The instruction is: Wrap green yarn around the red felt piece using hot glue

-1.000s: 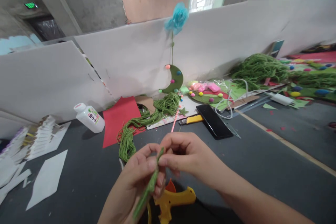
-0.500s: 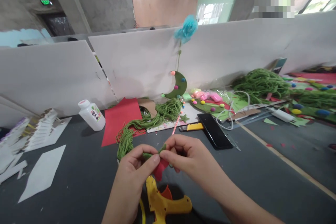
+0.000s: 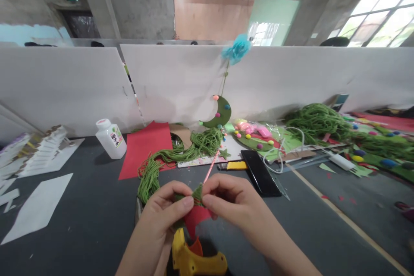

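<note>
Between my two hands is a small green felt piece [image 3: 197, 192] with a pointed tip upward. My left hand [image 3: 173, 211] pinches its left side between thumb and finger. Its right side is in the fingertips of my right hand [image 3: 229, 196]. Just below the fingers shows a red piece [image 3: 195, 219] with pointed edges; whether it is joined to the green felt I cannot tell. A yellow glue gun [image 3: 199, 261] with an orange trigger lies beneath my hands. A pink-and-white striped stick [image 3: 211, 167] stands out behind my right fingers.
Green yarn [image 3: 161, 159] lies over red sheets [image 3: 145, 146]. A white bottle [image 3: 111, 139] stands to the left. Rightward are a yellow cutter [image 3: 234, 165], a black phone [image 3: 260, 173] and a white cable [image 3: 302, 138]. A green felt moon [image 3: 223, 112] leans against the white partition [image 3: 174, 77].
My view has tilted and shifted slightly. The green piece has turned so that its pointed tip shows upright between the fingers, and more of the red piece shows below. Both hands keep their pinch.
</note>
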Available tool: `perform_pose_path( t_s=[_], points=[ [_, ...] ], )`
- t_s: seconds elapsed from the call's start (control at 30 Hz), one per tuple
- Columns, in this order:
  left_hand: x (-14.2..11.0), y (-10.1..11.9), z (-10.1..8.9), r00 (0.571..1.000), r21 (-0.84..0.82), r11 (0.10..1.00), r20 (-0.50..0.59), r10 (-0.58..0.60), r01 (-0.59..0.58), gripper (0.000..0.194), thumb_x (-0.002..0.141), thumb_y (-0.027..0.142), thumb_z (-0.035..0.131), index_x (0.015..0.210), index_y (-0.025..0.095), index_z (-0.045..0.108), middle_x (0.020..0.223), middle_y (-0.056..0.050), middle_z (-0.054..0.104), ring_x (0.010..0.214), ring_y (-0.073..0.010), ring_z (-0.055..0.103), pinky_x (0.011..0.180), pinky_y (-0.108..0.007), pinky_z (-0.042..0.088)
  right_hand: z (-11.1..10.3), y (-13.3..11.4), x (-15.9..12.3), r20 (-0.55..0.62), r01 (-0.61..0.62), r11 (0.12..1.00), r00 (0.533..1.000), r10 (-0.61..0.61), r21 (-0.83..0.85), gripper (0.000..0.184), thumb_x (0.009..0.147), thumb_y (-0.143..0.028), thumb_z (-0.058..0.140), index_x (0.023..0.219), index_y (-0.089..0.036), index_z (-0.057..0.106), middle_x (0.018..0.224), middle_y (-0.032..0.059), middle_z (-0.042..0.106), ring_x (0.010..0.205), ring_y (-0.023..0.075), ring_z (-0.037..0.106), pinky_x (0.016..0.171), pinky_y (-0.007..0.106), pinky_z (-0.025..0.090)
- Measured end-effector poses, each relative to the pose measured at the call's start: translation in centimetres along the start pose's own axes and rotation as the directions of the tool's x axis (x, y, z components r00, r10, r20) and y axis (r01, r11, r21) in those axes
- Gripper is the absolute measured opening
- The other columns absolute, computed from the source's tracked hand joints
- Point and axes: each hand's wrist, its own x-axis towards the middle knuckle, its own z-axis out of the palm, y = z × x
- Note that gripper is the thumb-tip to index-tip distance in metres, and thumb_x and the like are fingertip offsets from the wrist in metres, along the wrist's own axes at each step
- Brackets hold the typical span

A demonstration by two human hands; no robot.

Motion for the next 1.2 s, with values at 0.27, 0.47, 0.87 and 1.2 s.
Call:
perform_pose_path(
  t_s=[0.27, 0.47, 0.87, 1.2],
  points=[
    [0.1, 0.0, -0.7, 0.98, -0.068, 0.99, 0.163, -0.11, 0.122, 0.018, 0.061, 0.019, 0.084, 0.067, 0.017, 0.067, 0.059, 0.002, 0.064, 0.05, -0.0083, 0.054, 0.051, -0.018, 0.044, -0.4, 0.5, 0.3, 0.12, -0.07, 0.977, 0.992, 0.046, 0.199, 0.025, 0.068, -0.033, 0.079, 0.064, -0.017, 0.061, 0.054, -0.0057, 0.054, 0.047, 0.0062, 0.041, 0.045, 0.02, 0.03],
    [0.4, -0.3, -1.0, 0.947, -0.062, 0.984, 0.288, -0.145, 0.17, 0.014, 0.066, 0.019, 0.08, 0.064, 0.016, 0.066, 0.062, 0.001, 0.064, 0.053, -0.007, 0.055, 0.052, -0.015, 0.041, -0.5, 0.7, 0.2, 0.145, -0.168, 0.951, 0.98, 0.134, 0.258, 0.032, 0.06, -0.027, 0.086, 0.073, -0.018, 0.059, 0.051, -0.0085, 0.055, 0.045, 0.0053, 0.043, 0.044, 0.017, 0.028],
    [1.0, -0.6, -0.9, 0.984, 0.118, 0.993, 0.179, -0.001, -0.02, 0.016, 0.078, 0.036, 0.071, 0.079, 0.02, 0.069, 0.073, 0.0, 0.064, 0.069, -0.0127, 0.058, 0.064, -0.021, 0.045, -0.6, 0.5, 0.3, 0.027, -0.08, 0.992, 0.997, 0.078, 0.094, 0.023, 0.066, -0.025, 0.072, 0.061, -0.019, 0.051, 0.051, -0.008, 0.046, 0.046, 0.0061, 0.037, 0.046, 0.02, 0.026],
    [0.8, -1.0, -0.3, 0.991, 0.253, 0.959, -0.001, 0.131, -0.126, 0.024, 0.059, 0.033, 0.084, 0.063, 0.016, 0.067, 0.057, 0.004, 0.053, 0.052, -0.0082, 0.042, 0.05, -0.019, 0.031, -0.3, 0.2, 0.2, -0.014, -0.062, 0.992, 0.998, 0.061, -0.108, 0.015, 0.068, -0.023, 0.064, 0.061, -0.018, 0.052, 0.055, -0.007, 0.044, 0.051, 0.0074, 0.035, 0.048, 0.022, 0.027]
  ],
)
